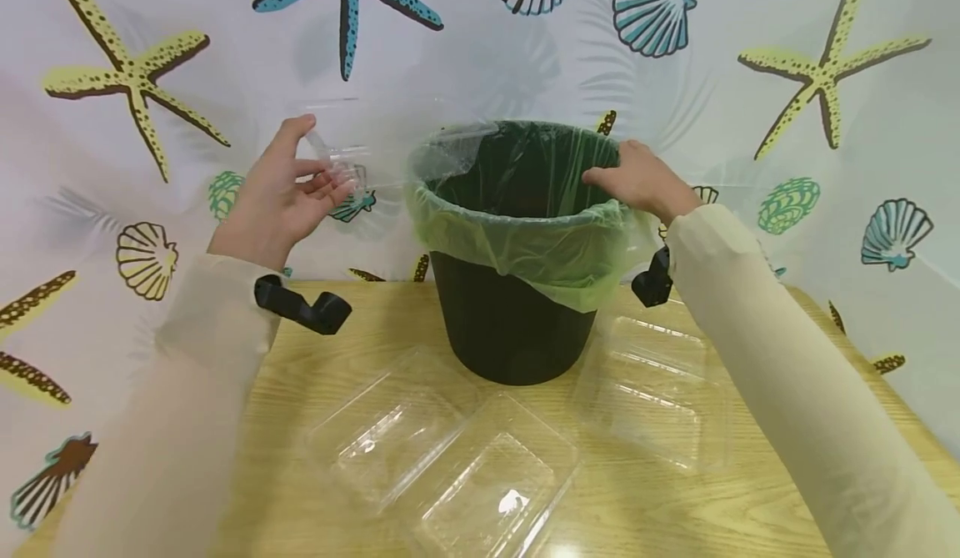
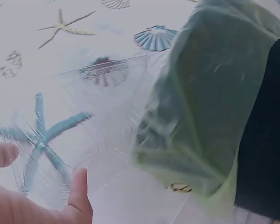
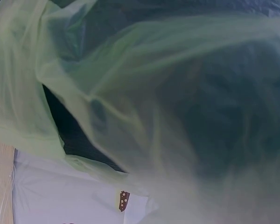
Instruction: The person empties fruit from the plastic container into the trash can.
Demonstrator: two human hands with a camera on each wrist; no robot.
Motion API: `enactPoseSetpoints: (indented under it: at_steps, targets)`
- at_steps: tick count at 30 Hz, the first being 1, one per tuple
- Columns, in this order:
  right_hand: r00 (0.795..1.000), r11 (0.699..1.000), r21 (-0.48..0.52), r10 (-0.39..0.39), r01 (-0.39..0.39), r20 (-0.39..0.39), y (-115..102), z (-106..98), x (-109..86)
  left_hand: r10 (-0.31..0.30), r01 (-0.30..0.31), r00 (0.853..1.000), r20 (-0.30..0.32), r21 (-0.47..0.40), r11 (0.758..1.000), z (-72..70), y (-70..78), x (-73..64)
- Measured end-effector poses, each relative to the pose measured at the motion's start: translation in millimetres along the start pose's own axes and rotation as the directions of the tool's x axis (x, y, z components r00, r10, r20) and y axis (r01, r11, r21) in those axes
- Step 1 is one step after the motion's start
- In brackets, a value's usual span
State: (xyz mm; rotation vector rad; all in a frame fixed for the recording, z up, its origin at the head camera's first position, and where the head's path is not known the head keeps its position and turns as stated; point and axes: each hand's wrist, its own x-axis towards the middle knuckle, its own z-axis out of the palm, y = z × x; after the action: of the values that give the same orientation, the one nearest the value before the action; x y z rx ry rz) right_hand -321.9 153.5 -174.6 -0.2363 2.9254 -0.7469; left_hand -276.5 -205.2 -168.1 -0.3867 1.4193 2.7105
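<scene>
In the head view my left hand [image 1: 279, 195] holds a clear plastic container [image 1: 397, 141] by its left end, thumb on top and fingers below. The container lies sideways in the air, its right end overlapping the bin's left rim in this view. A black bin [image 1: 510, 316] stands upright, lined with a thin green plastic bag [image 1: 517, 249] folded over its rim. My right hand [image 1: 645, 178] grips the bin's right rim over the bag, fingers partly hidden. In the right wrist view the bag [image 3: 130, 102] fills most of the picture and the hand is out of sight.
Several clear plastic containers lie on the wooden table [image 1: 300, 358]: one container [image 1: 382, 441] front left, another [image 1: 491, 491] beside it near the front, and one [image 1: 660, 408] right of the bin. A white cloth [image 1: 480, 41] with starfish and shells hangs behind.
</scene>
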Motion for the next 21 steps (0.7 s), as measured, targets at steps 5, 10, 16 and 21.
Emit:
enactPoseSetpoints:
  at_steps: [5,10,16,21]
  targets:
    - [1.0,1.0,0.001,-0.004,0.004,-0.002,0.4,-1.4,-0.4,-0.037,0.039,0.999,0.021,-0.079,0.996,-28.4,13.6,-1.1]
    - [1.0,1.0,-0.009,-0.004,0.004,-0.004,0.2,-1.1,-0.7,-0.068,0.072,0.997,0.03,-0.179,0.981,-54.1,20.7,-3.3]
    - [1.0,1.0,-0.008,-0.005,0.005,0.0,0.1,-0.4,-0.4,-0.075,0.072,0.997,-0.005,-0.196,0.978,-82.1,22.5,-5.9]
    - [1.0,1.0,-0.009,0.0,0.0,0.003,0.0,-0.5,-0.2,-0.094,0.087,0.995,-0.032,-0.179,0.98,-104.0,16.4,-9.0]
